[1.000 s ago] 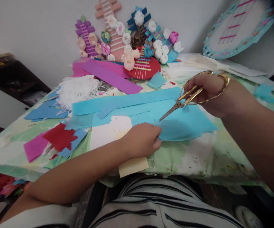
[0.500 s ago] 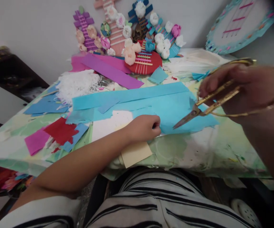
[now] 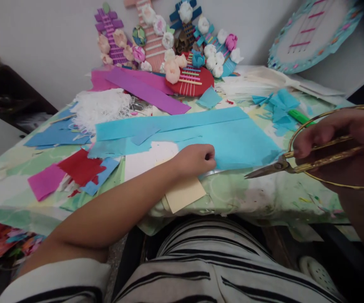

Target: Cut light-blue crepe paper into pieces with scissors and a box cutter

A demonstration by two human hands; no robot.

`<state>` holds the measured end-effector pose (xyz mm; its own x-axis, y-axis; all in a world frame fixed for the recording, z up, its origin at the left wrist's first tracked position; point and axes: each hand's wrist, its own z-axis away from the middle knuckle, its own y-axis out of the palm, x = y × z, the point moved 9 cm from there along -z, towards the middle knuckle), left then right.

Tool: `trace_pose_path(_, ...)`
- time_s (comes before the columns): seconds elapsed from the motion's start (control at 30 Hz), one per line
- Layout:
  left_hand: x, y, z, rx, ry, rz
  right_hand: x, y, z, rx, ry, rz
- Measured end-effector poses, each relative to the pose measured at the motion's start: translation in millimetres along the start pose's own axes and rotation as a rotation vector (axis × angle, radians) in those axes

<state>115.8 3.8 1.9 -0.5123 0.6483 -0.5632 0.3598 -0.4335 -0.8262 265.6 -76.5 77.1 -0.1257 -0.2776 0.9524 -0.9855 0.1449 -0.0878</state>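
Note:
A large light blue crepe paper sheet point(image 3: 232, 143) lies across the middle of the table. My left hand point(image 3: 196, 160) is closed at its near left edge, pinching the paper against the table. My right hand point(image 3: 346, 147) is at the right, fingers through the loops of gold scissors point(image 3: 295, 164). The scissor blades are together and point left, just off the sheet's near right corner, above the green tablecloth point(image 3: 248, 195).
Purple strips point(image 3: 147, 94), a white shredded pile point(image 3: 101, 107), and red, pink and blue scraps point(image 3: 75, 172) lie at the left. Paper flower crafts point(image 3: 182, 54) stand at the back wall. Blue scraps point(image 3: 279, 109) lie at the right. A cream card point(image 3: 185, 193) sits under my left wrist.
My right hand has drawn the scissors away from the blue sheet, to the right and nearer to me. My left hand has stayed at the sheet's edge.

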Motion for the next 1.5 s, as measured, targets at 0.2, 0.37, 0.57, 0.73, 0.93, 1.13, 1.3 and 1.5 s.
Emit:
trace_pose_path(0.2,-2,-1.2,1,-0.027,0.015,-0.005,7,-1,-11,0.06,-0.029,-0.015)
trace_pose_path(0.37,-5,-2.6,2,-0.078,0.043,-0.029,-1,18,-32,-0.031,0.223,-0.03)
trace_pose_path(0.57,-6,-3.3,3,-0.128,0.075,-0.05,-25,45,-53,-0.083,0.426,-0.08)
trace_pose_path(0.73,-8,-6.3,4,-0.147,0.078,-0.062,-48,57,-65,-0.037,0.544,-0.062)
trace_pose_path(0.93,-10,-8.0,5,-0.16,0.099,-0.054,-63,68,-78,0.048,0.579,-0.009)
trace_pose_path(1.13,-11,-10.6,4,-0.186,0.127,-0.059,-74,83,-80,0.159,0.632,0.033)
trace_pose_path(1.3,-14,-13.1,4,-0.192,0.143,-0.092,-78,85,-83,0.162,0.646,0.062)
trace_pose_path(1.5,-23,-10.6,11,-0.184,0.204,-0.187,-77,82,-89,0.161,0.671,0.069)
